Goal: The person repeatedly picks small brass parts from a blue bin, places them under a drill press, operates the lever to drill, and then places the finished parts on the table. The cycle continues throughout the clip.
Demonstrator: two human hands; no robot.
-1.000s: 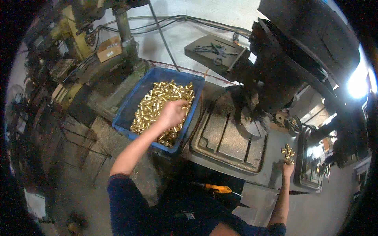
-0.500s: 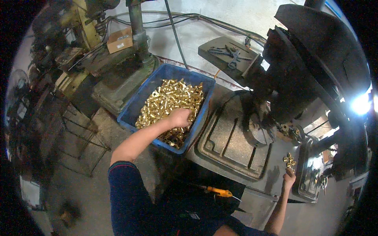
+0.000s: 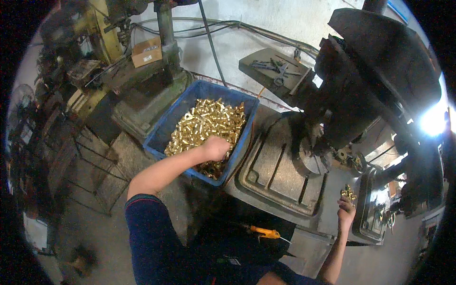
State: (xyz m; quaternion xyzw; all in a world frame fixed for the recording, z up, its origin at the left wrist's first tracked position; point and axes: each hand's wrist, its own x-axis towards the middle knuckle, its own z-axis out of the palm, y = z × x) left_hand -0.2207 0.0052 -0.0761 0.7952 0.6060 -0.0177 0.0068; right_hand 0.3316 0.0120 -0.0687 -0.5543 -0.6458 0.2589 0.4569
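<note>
A blue plastic bin (image 3: 160,127) stands on the left of the bench, heaped with small brass fittings (image 3: 207,119). Into the near right part of that heap reaches my left hand (image 3: 217,148), curled into a fist with its knuckles up. Its fingertips are hidden, so what it holds cannot be made out. Far to the right, my right hand (image 3: 346,209) is bent at the edge of a small pile of brass fittings (image 3: 349,191) on the grey bench. Its fingers are closed at the nearest fitting.
Between my hands lies a slotted metal machine base (image 3: 280,175), with a dark drill press head (image 3: 351,95) over its right side. An orange air gun (image 3: 266,232) hangs below the front edge. A tray of tools (image 3: 275,71) and a cardboard box (image 3: 146,52) sit behind.
My left hand has drawn slightly left and curled further into a fist. My right hand has shifted slightly up and left, its fingers now against the small pile.
</note>
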